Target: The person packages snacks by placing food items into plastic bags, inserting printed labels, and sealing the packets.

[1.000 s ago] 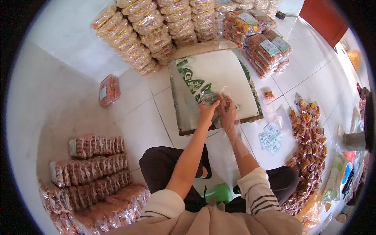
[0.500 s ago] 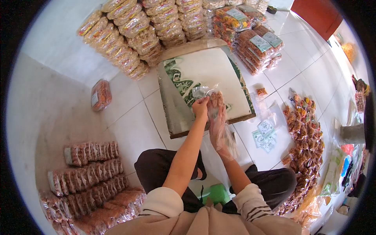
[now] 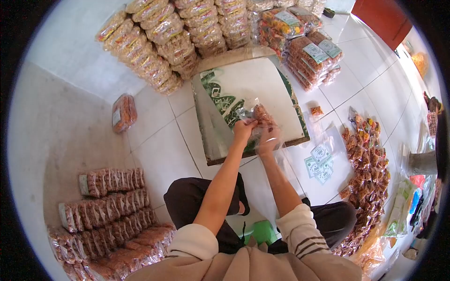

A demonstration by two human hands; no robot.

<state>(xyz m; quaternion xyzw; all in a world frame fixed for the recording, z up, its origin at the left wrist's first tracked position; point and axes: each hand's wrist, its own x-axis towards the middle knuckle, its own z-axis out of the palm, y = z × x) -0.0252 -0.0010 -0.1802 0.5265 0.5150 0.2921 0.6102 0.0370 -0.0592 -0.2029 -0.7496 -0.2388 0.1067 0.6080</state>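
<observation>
A clear plastic bag with reddish-brown snack pieces (image 3: 262,114) is held over the white-topped box (image 3: 255,79). My left hand (image 3: 243,129) pinches the plastic on the bag's left side, fingers closed. On the right, my right hand (image 3: 268,140) is closed against the lower part of the same bag, with thin clear plastic over it; motion blurs its fingers a little. The snack pieces sit in the far end of the bag, beyond my fingertips. Green print and lettering mark the box's left side.
Beside the box lie printed labels (image 3: 319,163) and a small snack packet (image 3: 316,110). A long pile of filled packets (image 3: 365,168) runs down the right. Stacked snack packs (image 3: 311,58) stand behind, bagged rolls (image 3: 154,47) at back left, packed rows (image 3: 108,206) at lower left.
My right hand, earlier stretched along inside the plastic, has drawn back and curled at the bag's lower part. The snack pieces now look darker and tilt to the right.
</observation>
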